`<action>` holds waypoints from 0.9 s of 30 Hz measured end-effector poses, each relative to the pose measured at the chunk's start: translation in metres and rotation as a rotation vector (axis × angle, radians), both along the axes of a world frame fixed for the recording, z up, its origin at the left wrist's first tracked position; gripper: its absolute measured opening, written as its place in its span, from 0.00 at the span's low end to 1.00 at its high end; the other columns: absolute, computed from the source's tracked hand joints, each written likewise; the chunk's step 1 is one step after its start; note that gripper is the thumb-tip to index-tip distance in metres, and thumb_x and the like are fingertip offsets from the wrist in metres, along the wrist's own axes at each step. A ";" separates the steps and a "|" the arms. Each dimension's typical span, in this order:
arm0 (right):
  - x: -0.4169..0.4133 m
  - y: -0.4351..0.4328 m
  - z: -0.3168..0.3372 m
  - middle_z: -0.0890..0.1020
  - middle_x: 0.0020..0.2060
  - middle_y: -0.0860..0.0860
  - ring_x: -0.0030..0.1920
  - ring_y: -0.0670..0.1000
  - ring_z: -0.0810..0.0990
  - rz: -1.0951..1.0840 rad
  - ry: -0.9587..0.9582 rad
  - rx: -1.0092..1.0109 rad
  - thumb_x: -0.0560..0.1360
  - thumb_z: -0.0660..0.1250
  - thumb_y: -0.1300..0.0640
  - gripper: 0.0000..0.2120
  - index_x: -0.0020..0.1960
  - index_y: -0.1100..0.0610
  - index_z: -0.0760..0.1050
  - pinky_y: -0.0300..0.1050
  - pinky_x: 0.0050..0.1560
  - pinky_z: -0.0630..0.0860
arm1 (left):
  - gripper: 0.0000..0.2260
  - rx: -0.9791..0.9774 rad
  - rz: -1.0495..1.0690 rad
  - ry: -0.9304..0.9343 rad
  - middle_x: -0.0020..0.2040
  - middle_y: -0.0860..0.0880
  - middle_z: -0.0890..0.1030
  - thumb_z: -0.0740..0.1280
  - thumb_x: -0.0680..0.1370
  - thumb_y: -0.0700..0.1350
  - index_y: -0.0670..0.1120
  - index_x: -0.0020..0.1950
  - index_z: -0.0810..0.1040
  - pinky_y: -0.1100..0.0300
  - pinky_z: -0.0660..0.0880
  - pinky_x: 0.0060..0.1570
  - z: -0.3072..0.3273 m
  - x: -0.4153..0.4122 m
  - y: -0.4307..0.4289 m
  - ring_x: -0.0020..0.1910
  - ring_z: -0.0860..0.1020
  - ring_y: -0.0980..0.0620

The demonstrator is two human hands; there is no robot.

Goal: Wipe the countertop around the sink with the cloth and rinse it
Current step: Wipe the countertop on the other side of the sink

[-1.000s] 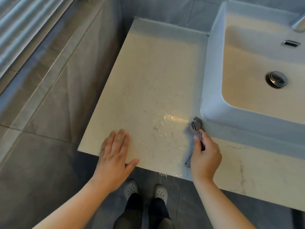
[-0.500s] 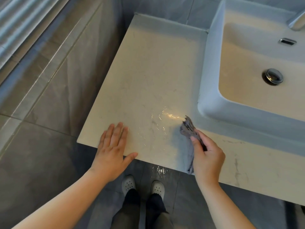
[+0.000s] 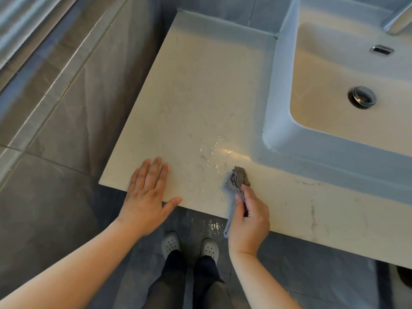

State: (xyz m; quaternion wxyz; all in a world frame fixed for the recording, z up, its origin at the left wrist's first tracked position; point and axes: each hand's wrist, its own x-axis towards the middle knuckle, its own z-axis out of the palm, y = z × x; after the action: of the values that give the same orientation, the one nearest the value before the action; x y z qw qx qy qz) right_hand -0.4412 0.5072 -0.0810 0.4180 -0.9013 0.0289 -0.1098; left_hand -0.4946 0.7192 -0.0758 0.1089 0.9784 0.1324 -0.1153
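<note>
A cream marbled countertop (image 3: 200, 90) runs left of and in front of a white raised sink (image 3: 276, 103). My right hand (image 3: 249, 221) is shut on a bunched grey cloth (image 3: 237, 178), whose crumpled end presses on the counter near the front edge, just left of the sink's front corner. A tail of the cloth hangs below my fist over the edge. My left hand (image 3: 148, 192) lies flat, fingers spread, on the front left of the counter. A wet sheen (image 3: 216, 150) glistens between both hands.
The sink holds a chrome drain plug (image 3: 363, 97) and an overflow slot (image 3: 382, 50); a faucet spout (image 3: 399, 21) shows at the top right. Grey tiled floor (image 3: 55, 152) lies left and below, with my feet in white clogs (image 3: 189, 245) and a small puddle by them.
My right hand has drawn the cloth leftward and toward the front edge, away from the sink's corner. My left hand has stayed flat on the counter.
</note>
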 end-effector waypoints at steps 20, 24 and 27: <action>0.126 0.019 0.022 0.85 0.50 0.52 0.47 0.50 0.82 0.113 0.085 0.058 0.75 0.68 0.57 0.13 0.59 0.56 0.80 0.40 0.49 0.75 | 0.38 -0.120 -0.022 -0.033 0.78 0.53 0.46 0.45 0.73 0.69 0.48 0.78 0.52 0.51 0.48 0.74 0.006 -0.004 0.019 0.76 0.43 0.51; 0.131 0.027 0.000 0.85 0.43 0.54 0.43 0.58 0.80 0.082 0.010 -0.020 0.75 0.67 0.57 0.12 0.57 0.56 0.80 0.45 0.42 0.74 | 0.37 -0.150 -0.036 -0.069 0.78 0.52 0.48 0.47 0.74 0.67 0.48 0.77 0.54 0.52 0.49 0.73 0.008 -0.003 0.021 0.76 0.45 0.52; 0.131 0.040 -0.006 0.84 0.40 0.53 0.42 0.59 0.79 0.071 0.007 -0.005 0.75 0.66 0.56 0.12 0.57 0.55 0.80 0.45 0.40 0.73 | 0.35 -0.210 -0.020 -0.114 0.78 0.50 0.51 0.49 0.75 0.65 0.46 0.77 0.57 0.55 0.51 0.72 0.011 -0.005 0.023 0.76 0.48 0.52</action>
State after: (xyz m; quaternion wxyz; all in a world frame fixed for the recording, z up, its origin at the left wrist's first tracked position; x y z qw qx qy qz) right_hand -0.3100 0.5469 -0.0870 0.4193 -0.9032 -0.0020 -0.0919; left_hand -0.4997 0.7421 -0.0651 0.2171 0.9679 0.1034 -0.0736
